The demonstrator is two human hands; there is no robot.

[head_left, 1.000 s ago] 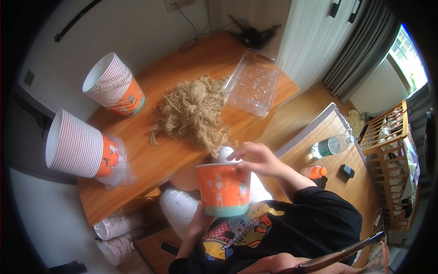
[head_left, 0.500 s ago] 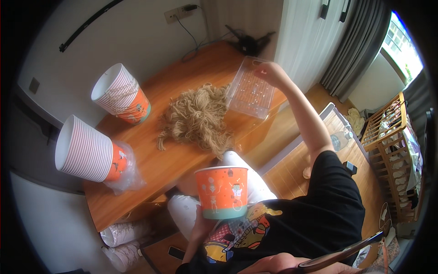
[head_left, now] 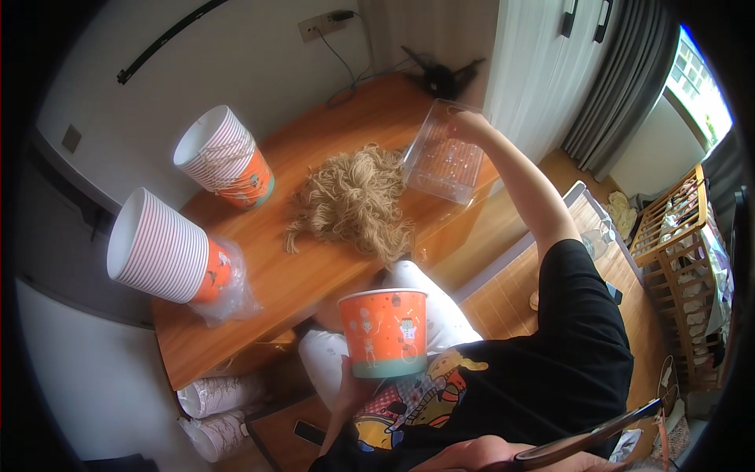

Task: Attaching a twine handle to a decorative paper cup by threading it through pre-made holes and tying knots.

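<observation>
Bucket in the left hand, right hand over the tray

An orange bucket [head_left: 385,334] with a green band at its base stands upright in front of the person's shirt [head_left: 503,377], above the lap. The left hand [head_left: 351,384] has its grip closed on the bucket, holding it low on its left side and under the base. The right arm stretches far out over the table [head_left: 275,283], and the right hand [head_left: 469,127] is at the far end of a clear plastic tray [head_left: 440,187] with small bright bits scattered in it. Its fingers are bent downward (whether that grip has pinched anything, I cannot tell).

Just left of the tray lies a loose heap of tan string [head_left: 354,200], some strands trailing toward the table's near edge. Farther left are two tilted stacks of nested buckets: a smaller stack [head_left: 250,185] with string wound around it, and a larger stack [head_left: 161,248] with its lower end in a clear plastic bag [head_left: 236,303]. Two white bundles [head_left: 216,396] sit below the table's left end, and a dark phone [head_left: 309,432] lies near the left forearm. On the right, a clear bottle [head_left: 595,242] is partly hidden by the right arm.
</observation>
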